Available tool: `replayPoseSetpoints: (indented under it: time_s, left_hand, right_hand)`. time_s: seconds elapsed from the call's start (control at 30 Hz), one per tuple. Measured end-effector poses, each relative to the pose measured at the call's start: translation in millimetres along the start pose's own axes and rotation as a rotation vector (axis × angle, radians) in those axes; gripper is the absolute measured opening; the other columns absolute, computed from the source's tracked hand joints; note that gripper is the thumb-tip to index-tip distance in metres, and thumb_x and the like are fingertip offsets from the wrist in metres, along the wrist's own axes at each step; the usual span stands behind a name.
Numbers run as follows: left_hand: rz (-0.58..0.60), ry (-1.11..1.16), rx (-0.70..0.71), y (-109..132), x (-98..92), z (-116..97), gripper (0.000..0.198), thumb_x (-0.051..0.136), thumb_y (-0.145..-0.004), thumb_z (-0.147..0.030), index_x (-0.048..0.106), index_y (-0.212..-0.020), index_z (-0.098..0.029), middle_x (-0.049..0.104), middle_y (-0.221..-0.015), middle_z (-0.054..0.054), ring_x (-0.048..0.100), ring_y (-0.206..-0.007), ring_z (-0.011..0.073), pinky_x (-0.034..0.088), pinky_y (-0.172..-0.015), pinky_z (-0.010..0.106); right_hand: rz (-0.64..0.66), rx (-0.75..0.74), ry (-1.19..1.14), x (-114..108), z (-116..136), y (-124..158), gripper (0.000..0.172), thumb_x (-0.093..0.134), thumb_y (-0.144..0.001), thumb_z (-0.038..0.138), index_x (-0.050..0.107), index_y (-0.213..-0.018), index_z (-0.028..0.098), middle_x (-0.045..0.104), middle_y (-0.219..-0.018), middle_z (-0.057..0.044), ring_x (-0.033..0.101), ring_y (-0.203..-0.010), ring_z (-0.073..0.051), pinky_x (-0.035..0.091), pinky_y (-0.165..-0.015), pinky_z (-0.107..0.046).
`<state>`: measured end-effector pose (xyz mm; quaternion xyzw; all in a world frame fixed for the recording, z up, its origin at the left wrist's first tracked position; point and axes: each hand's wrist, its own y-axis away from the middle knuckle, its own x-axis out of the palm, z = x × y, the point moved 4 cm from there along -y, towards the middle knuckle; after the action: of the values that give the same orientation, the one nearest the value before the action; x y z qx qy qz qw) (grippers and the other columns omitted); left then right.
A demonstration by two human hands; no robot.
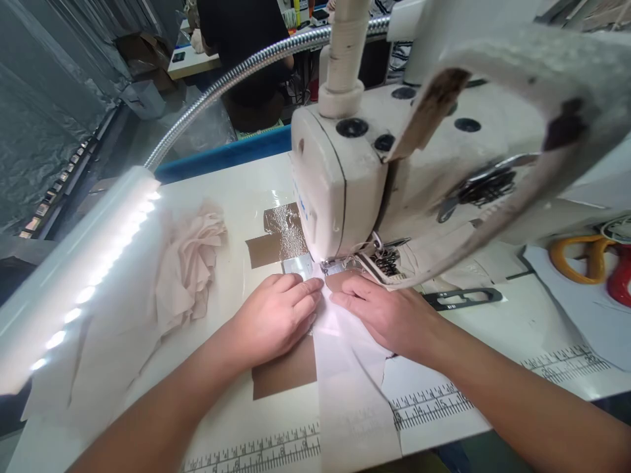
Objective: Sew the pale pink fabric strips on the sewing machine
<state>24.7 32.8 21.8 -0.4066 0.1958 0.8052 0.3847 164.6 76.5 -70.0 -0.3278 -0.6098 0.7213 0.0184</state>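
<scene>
Lamp: at your far left, a lit white tube lamp (79,282) slants over the table (236,177), carried by a ribbed metal neck (211,82) that arches across the back.
Loose fabric: just right of the lamp, a crumpled pale pink bundle (190,269) lies on the table.
Co-worker: behind the table, a person in a dark top (241,39) is partly in view.
Left hand: your left hand (280,312) lies palm down, its fingertips on the edge of the white cloth (350,394); you cannot tell from here whether this grip pinches it or only presses.
Brown patches: one brown patch (283,374) shows on the table below your left hand, others above it.
White cloth: it runs from the needle area down between your hands and over the table's near edge.
Sewing machine: the sewing machine (315,190) stands above your hands, its head close over your fingertips.
Right hand: your right hand (389,315) rests on the cloth's right side, thumb and forefinger towards the needle area; whether its grip closes on fabric cannot be told.
Ruler: markings (434,407) line the near edge either side of the cloth.
Snips: dark thread snips (463,299) lie beyond your right wrist.
Handles: a yellow handle (594,263) and a red handle (621,276) sit at far right.
</scene>
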Motion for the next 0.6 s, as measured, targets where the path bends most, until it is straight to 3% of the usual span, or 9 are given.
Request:
replayPoseSetpoints:
  time_s: [0.27, 0.6]
  left_hand:
    - [-0.011, 0.005, -0.062, -3, 2.7, -7, 0.027, 0.045, -0.093, -0.023, 0.058, -0.115, -0.013, 0.059, -0.128, 0.010, 0.056, -0.092, 0.0225, 0.049, -0.079, 0.039]
    - [0.020, 0.026, -0.040, -4, 1.7, 4, 0.033, 0.044, -0.094, -0.027, 0.054, -0.123, -0.014, 0.056, -0.128, 0.012, 0.054, -0.092, 0.0226, 0.046, -0.080, 0.039]
  right_hand:
    - [-0.016, 0.051, -0.017, 3, 2, 4, 0.029, 0.043, -0.082, 0.006, 0.066, -0.093, 0.019, 0.055, -0.072, -0.002, 0.045, -0.064, -0.013, 0.025, -0.054, -0.028]
    - [-0.048, 0.089, 0.007, -6, 7, -2, 0.030, 0.041, -0.082, 0.005, 0.068, -0.088, 0.017, 0.059, -0.076, -0.003, 0.046, -0.063, -0.013, 0.027, -0.052, -0.027]
